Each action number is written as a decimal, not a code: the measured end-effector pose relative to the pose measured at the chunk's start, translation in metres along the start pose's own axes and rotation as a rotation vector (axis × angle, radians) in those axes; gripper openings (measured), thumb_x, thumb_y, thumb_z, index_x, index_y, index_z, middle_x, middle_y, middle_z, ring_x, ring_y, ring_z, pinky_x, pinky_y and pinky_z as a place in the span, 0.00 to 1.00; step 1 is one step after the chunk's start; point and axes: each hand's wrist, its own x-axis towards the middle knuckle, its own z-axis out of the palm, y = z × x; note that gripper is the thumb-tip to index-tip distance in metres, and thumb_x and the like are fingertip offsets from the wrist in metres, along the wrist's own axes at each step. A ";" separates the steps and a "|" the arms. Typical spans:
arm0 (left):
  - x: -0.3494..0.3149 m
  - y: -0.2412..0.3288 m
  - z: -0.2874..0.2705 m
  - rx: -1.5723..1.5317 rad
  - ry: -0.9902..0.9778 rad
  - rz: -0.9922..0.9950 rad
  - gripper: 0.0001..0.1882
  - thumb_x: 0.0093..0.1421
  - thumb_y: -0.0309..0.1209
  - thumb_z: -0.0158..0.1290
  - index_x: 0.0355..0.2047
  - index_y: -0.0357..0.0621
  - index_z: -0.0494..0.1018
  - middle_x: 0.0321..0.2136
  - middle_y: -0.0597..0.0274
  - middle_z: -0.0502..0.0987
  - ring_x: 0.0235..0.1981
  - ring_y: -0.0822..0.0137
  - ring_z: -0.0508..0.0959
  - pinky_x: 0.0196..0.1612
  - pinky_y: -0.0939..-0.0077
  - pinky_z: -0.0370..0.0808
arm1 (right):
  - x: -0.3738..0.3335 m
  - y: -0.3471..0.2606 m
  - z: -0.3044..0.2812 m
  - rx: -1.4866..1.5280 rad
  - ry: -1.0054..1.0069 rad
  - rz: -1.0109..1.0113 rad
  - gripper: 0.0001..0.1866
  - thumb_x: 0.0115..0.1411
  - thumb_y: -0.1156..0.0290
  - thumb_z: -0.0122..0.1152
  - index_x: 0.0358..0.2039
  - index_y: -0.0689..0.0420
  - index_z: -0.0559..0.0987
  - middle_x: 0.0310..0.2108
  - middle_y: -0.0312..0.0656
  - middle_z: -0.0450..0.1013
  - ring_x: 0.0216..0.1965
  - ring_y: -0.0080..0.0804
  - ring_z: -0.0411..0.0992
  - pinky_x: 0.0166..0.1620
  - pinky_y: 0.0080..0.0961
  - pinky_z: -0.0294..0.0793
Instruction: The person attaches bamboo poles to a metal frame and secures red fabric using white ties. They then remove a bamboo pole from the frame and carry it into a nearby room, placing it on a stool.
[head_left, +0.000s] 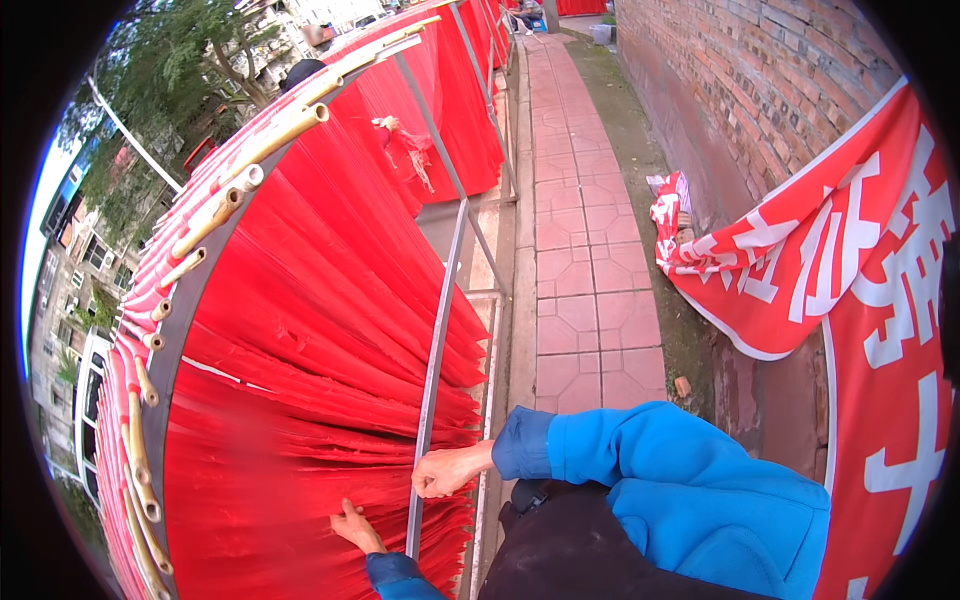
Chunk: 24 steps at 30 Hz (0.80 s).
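Note:
Long red sheets (300,320) hang side by side in a dense row, draped from bamboo poles (285,135). My left hand (357,527) is at the lower part of the row, its fingers apart against the red folds. To its right and slightly farther off, my right hand (452,470) is closed, fingers curled together beside a grey metal bar (438,368) of the rack. Whatever those fingers hold, if anything, is hidden. Blue sleeves cover both my arms.
A pink tiled path (590,220) runs ahead on the right, beside a brick wall (760,90). Along that wall hangs a red banner with white lettering (850,230). A brick piece (683,386) lies near the wall's foot. More red sheets (455,110) hang farther along.

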 end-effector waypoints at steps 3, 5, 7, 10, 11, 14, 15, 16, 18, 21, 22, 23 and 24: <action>-0.013 -0.031 -0.008 0.073 -0.030 -0.003 0.08 0.58 0.24 0.50 0.34 0.30 0.70 0.23 0.58 0.73 0.17 0.71 0.67 0.20 0.75 0.66 | 0.002 0.001 -0.003 0.034 0.007 0.025 0.07 0.52 0.74 0.52 0.30 0.62 0.76 0.21 0.39 0.73 0.23 0.28 0.72 0.28 0.28 0.71; -0.023 -0.053 -0.006 0.119 -0.072 -0.088 0.06 0.57 0.23 0.50 0.33 0.31 0.70 0.21 0.59 0.72 0.16 0.71 0.67 0.20 0.75 0.66 | -0.003 0.003 -0.010 0.049 -0.001 0.025 0.07 0.52 0.74 0.52 0.30 0.62 0.76 0.22 0.40 0.73 0.23 0.28 0.72 0.28 0.28 0.71; -0.038 -0.071 -0.001 0.123 -0.146 -0.168 0.05 0.56 0.25 0.50 0.29 0.35 0.72 0.18 0.61 0.71 0.15 0.71 0.67 0.19 0.74 0.65 | -0.011 0.006 -0.023 0.053 0.050 0.012 0.07 0.53 0.74 0.52 0.31 0.62 0.76 0.22 0.40 0.74 0.23 0.28 0.73 0.28 0.27 0.71; -0.065 -0.081 0.025 0.356 -0.292 0.004 0.06 0.55 0.26 0.51 0.26 0.34 0.74 0.17 0.57 0.73 0.17 0.66 0.71 0.24 0.70 0.69 | -0.025 0.010 -0.045 0.056 0.103 0.031 0.09 0.52 0.74 0.53 0.32 0.63 0.77 0.23 0.41 0.74 0.24 0.28 0.73 0.29 0.26 0.71; -0.074 -0.079 0.041 0.436 -0.319 0.087 0.07 0.55 0.27 0.52 0.26 0.34 0.75 0.17 0.56 0.74 0.18 0.65 0.72 0.26 0.69 0.71 | -0.031 0.012 -0.053 0.091 0.105 0.009 0.09 0.53 0.74 0.53 0.33 0.63 0.77 0.24 0.41 0.74 0.25 0.28 0.73 0.29 0.26 0.71; -0.100 -0.055 0.102 0.349 -0.499 0.140 0.07 0.55 0.27 0.53 0.29 0.34 0.76 0.23 0.54 0.77 0.23 0.64 0.74 0.30 0.70 0.72 | -0.054 0.021 -0.083 0.108 0.116 -0.006 0.09 0.53 0.74 0.53 0.34 0.63 0.76 0.25 0.41 0.75 0.26 0.27 0.73 0.30 0.26 0.71; -0.105 -0.043 0.128 0.355 -0.564 0.087 0.07 0.55 0.27 0.53 0.29 0.34 0.76 0.24 0.54 0.77 0.24 0.65 0.74 0.30 0.70 0.72 | -0.063 0.025 -0.097 0.112 0.141 0.009 0.09 0.53 0.74 0.53 0.34 0.63 0.76 0.25 0.42 0.75 0.26 0.26 0.74 0.30 0.26 0.71; -0.113 -0.029 0.151 0.299 -0.618 0.128 0.08 0.56 0.28 0.53 0.30 0.34 0.76 0.24 0.55 0.76 0.23 0.66 0.74 0.30 0.71 0.72 | -0.073 0.032 -0.113 0.116 0.164 0.015 0.09 0.53 0.74 0.53 0.34 0.63 0.76 0.26 0.42 0.75 0.27 0.26 0.74 0.30 0.26 0.72; -0.127 0.002 0.205 0.268 -0.719 0.028 0.09 0.57 0.30 0.53 0.30 0.35 0.76 0.22 0.59 0.75 0.23 0.71 0.72 0.29 0.74 0.71 | -0.098 0.045 -0.146 0.147 0.218 0.029 0.09 0.55 0.73 0.53 0.35 0.63 0.76 0.25 0.41 0.75 0.28 0.25 0.73 0.31 0.25 0.72; -0.150 0.052 0.289 -0.051 -0.883 -0.187 0.11 0.62 0.33 0.49 0.35 0.35 0.74 0.24 0.65 0.74 0.26 0.76 0.71 0.29 0.80 0.68 | -0.145 0.065 -0.204 0.252 0.300 0.066 0.10 0.56 0.72 0.53 0.36 0.63 0.77 0.27 0.41 0.75 0.28 0.25 0.73 0.32 0.24 0.72; -0.155 0.070 0.321 -0.059 -0.925 -0.213 0.12 0.64 0.34 0.47 0.37 0.36 0.73 0.27 0.65 0.74 0.27 0.76 0.71 0.30 0.80 0.68 | -0.161 0.070 -0.224 0.225 0.318 0.061 0.10 0.57 0.72 0.53 0.38 0.62 0.77 0.28 0.40 0.75 0.29 0.24 0.73 0.32 0.23 0.73; -0.163 0.088 0.351 -0.079 -0.967 -0.231 0.13 0.65 0.35 0.45 0.39 0.36 0.72 0.29 0.65 0.74 0.29 0.75 0.71 0.31 0.81 0.68 | -0.176 0.073 -0.241 0.276 0.354 0.044 0.10 0.56 0.73 0.53 0.36 0.63 0.76 0.28 0.41 0.75 0.28 0.24 0.73 0.32 0.23 0.74; -0.175 0.107 0.383 -0.289 -1.014 -0.371 0.18 0.67 0.41 0.41 0.43 0.38 0.70 0.33 0.63 0.74 0.30 0.73 0.73 0.32 0.79 0.70 | -0.193 0.076 -0.257 0.340 0.375 0.073 0.09 0.55 0.73 0.53 0.34 0.64 0.76 0.27 0.42 0.75 0.27 0.24 0.74 0.32 0.23 0.74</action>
